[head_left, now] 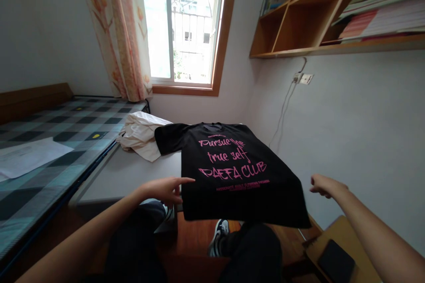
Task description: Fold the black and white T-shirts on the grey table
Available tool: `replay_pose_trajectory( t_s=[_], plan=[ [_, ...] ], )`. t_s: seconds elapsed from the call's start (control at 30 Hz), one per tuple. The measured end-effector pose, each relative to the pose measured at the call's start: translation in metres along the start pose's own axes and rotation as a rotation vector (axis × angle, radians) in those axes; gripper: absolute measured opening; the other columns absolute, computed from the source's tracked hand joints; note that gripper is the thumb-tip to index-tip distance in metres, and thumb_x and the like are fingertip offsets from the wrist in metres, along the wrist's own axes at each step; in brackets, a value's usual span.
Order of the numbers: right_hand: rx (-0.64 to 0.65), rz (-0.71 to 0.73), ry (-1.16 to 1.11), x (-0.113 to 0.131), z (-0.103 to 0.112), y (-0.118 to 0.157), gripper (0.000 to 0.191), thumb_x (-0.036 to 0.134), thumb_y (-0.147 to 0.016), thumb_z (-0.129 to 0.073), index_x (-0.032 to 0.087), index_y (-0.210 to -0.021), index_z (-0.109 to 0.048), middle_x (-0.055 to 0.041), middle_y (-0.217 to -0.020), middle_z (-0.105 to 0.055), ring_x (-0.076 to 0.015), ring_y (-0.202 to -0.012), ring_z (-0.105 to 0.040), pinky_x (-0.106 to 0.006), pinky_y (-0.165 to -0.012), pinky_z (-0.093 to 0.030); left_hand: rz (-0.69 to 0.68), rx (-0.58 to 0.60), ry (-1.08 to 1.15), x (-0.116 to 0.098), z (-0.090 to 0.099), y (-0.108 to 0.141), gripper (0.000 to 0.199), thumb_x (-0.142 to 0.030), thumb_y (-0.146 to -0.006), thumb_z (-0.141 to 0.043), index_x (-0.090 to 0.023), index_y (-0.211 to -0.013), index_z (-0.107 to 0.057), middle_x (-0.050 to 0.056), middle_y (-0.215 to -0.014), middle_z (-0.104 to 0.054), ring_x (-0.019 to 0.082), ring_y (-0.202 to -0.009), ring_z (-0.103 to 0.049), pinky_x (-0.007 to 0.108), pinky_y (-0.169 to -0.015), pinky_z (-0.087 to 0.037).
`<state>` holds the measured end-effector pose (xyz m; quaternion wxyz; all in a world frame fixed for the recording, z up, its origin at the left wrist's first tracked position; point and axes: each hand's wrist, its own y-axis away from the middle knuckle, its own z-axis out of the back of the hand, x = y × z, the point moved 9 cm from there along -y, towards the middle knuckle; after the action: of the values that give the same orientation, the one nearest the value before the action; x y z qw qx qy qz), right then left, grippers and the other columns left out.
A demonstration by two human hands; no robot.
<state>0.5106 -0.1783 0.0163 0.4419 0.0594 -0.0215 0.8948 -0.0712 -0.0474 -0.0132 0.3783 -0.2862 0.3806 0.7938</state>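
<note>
A black T-shirt [229, 203] with pink lettering lies spread out, its collar toward the window and its hem hanging past the near edge of a grey-white table [109, 177]. At the shirt's left edge is my left hand [164, 189], index finger stretched over the fabric and the other fingers apart below. To the right of the shirt, a small gap from its side edge, my right hand [327, 185] hangs in the air with its fingers curled in; nothing shows in it. A crumpled cream-white garment [141, 135] lies at the table's far left, touching the shirt's left sleeve.
Left of the table stands a bed with a checked mattress [59, 126], papers [31, 157] lying on it. At lower right, a dark flat object [336, 261] rests on a wooden stool [318, 247]. Wall shelves [305, 22] with books hang at upper right.
</note>
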Motion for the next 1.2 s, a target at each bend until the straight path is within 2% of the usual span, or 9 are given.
replay_pose_trajectory(
  t_s=[0.1,0.23,0.4,0.5,0.63,0.73,0.93,1.07,1.2],
  plan=[
    [0.073,0.089,0.16,0.031,0.002,0.001,0.007,0.026,-0.076,-0.066,0.021,-0.078,-0.07,-0.02,-0.096,-0.071,-0.0276,-0.079,-0.068,-0.04,-0.065,-0.046,-0.138,-0.243,-0.038,-0.016,0.043,-0.014,0.058,-0.035,-0.082,-0.06,-0.024,-0.138,-0.048,0.001,-0.082,-0.068,0.016,-0.065,-0.066,0.026,-0.06,-0.052],
    [0.046,0.322,0.155,0.108,0.001,-0.001,0.03,0.037,-0.084,-0.056,0.021,-0.106,-0.069,-0.0138,-0.097,-0.072,-0.0269,-0.086,-0.067,-0.035,-0.07,-0.047,-0.242,-0.663,-0.154,-0.022,0.108,-0.04,0.041,-0.034,-0.079,-0.062,-0.021,-0.118,-0.063,0.006,-0.101,-0.065,0.021,-0.091,-0.066,0.034,-0.082,-0.054],
    [-0.016,0.597,0.07,0.214,-0.022,-0.002,0.028,0.039,-0.09,-0.049,0.022,-0.102,-0.068,-0.0091,-0.1,-0.07,-0.0229,-0.09,-0.065,-0.031,-0.073,-0.044,-0.057,-1.302,-0.345,0.004,0.188,-0.034,0.056,-0.032,-0.074,-0.07,-0.024,-0.128,-0.055,0.012,-0.134,-0.043,0.03,-0.121,-0.049,0.045,-0.103,-0.041],
    [-0.097,0.68,0.045,0.262,-0.034,-0.004,0.032,0.041,-0.093,-0.046,0.021,-0.103,-0.068,-0.0099,-0.106,-0.066,-0.0231,-0.095,-0.062,-0.031,-0.077,-0.044,0.112,-1.505,-0.394,0.033,0.219,-0.021,0.06,-0.035,-0.078,-0.066,-0.021,-0.133,-0.049,0.016,-0.137,-0.039,0.036,-0.127,-0.04,0.051,-0.104,-0.036],
    [-0.192,0.738,0.019,0.306,-0.046,-0.011,0.036,0.043,-0.095,-0.043,0.02,-0.109,-0.067,-0.0111,-0.113,-0.062,-0.025,-0.1,-0.058,-0.035,-0.083,-0.043,0.278,-1.641,-0.371,0.076,0.239,-0.004,0.054,-0.039,-0.082,-0.059,-0.015,-0.13,-0.049,0.019,-0.128,-0.044,0.037,-0.124,-0.04,0.052,-0.101,-0.036],
    [-0.216,0.751,-0.02,0.331,-0.05,-0.02,0.035,0.043,-0.095,-0.044,0.02,-0.109,-0.068,-0.0111,-0.115,-0.06,-0.0259,-0.101,-0.056,-0.037,-0.085,-0.042,0.278,-1.719,-0.336,0.094,0.243,0.007,0.047,-0.042,-0.081,-0.059,-0.015,-0.119,-0.056,0.015,-0.12,-0.048,0.033,-0.118,-0.045,0.049,-0.101,-0.036],
    [-0.18,0.83,-0.09,0.392,-0.055,-0.024,0.035,0.042,-0.094,-0.046,0.021,-0.11,-0.068,-0.0119,-0.116,-0.06,-0.0264,-0.107,-0.053,-0.037,-0.088,-0.042,0.2,-1.739,-0.277,0.104,0.252,0.014,0.026,-0.043,-0.075,-0.063,-0.019,-0.084,-0.061,0.011,-0.101,-0.052,0.029,-0.106,-0.049,0.043,-0.097,-0.042],
    [-0.152,0.837,-0.151,0.428,-0.07,-0.021,0.037,0.042,-0.094,-0.046,0.022,-0.118,-0.066,-0.0115,-0.126,-0.057,-0.026,-0.114,-0.051,-0.037,-0.094,-0.04,0.152,-1.706,-0.246,0.107,0.256,0.016,0.025,-0.044,-0.078,-0.059,-0.02,-0.084,-0.058,0.007,-0.087,-0.059,0.027,-0.094,-0.056,0.044,-0.093,-0.044],
    [-0.088,0.806,-0.135,0.441,-0.095,-0.022,0.05,0.049,-0.097,-0.038,0.022,-0.136,-0.055,-0.011,-0.145,-0.046,-0.0275,-0.133,-0.04,-0.041,-0.105,-0.033,0.095,-1.689,-0.071,0.119,0.259,0.021,0.032,-0.047,-0.077,-0.06,-0.019,-0.09,-0.059,0.006,-0.084,-0.064,0.023,-0.082,-0.061,0.038,-0.082,-0.05]
  ],
)
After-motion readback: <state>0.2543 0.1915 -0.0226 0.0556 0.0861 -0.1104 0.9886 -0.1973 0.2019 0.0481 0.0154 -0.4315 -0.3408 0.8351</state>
